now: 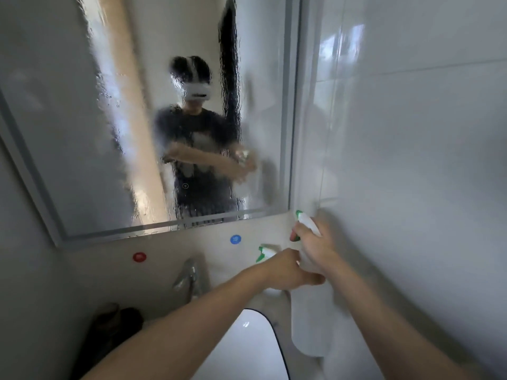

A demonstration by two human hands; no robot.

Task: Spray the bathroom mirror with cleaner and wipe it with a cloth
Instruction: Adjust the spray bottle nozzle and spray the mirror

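Note:
The bathroom mirror hangs on the wall ahead, its glass covered in wet streaks that run down. My right hand grips the neck of a white spray bottle with a green and white nozzle, at the mirror's lower right corner. My left hand reaches across and closes on the same bottle just below the right hand; motion blur hides the exact hold. A second green and white spray head shows just behind my left hand. I see no cloth that I can name.
A chrome tap stands over the white basin below the mirror. Red and blue round stickers mark the wall above it. A dark object lies at the lower left. White tiled wall fills the right side.

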